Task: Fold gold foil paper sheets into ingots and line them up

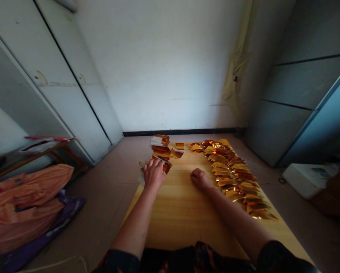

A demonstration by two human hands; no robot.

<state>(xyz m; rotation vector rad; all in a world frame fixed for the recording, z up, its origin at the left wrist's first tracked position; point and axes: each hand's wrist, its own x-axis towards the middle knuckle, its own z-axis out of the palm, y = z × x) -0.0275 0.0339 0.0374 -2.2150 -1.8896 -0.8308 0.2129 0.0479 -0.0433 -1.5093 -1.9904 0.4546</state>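
Observation:
On the left side of the wooden table (172,212), my left hand (154,173) reaches onto a stack of gold foil paper (167,166), with its fingers closed at the sheets; the fingertips are partly hidden. My right hand (199,177) rests on the tabletop right of the middle, its fingers curled into a fist with nothing showing in it. Beyond my left hand lie more foil paper stacks (160,151) and a few loose foil sheets (177,150). Many folded gold foil pieces (221,167) are lined up in overlapping rows along the right side, close to my right forearm.
A small group of folded foil (196,147) lies at the table's far edge. On the floor at left are orange plastic bags (30,204) beside a low wooden rack (58,151). Cabinets (53,76) stand left, and a white box (307,180) sits at right.

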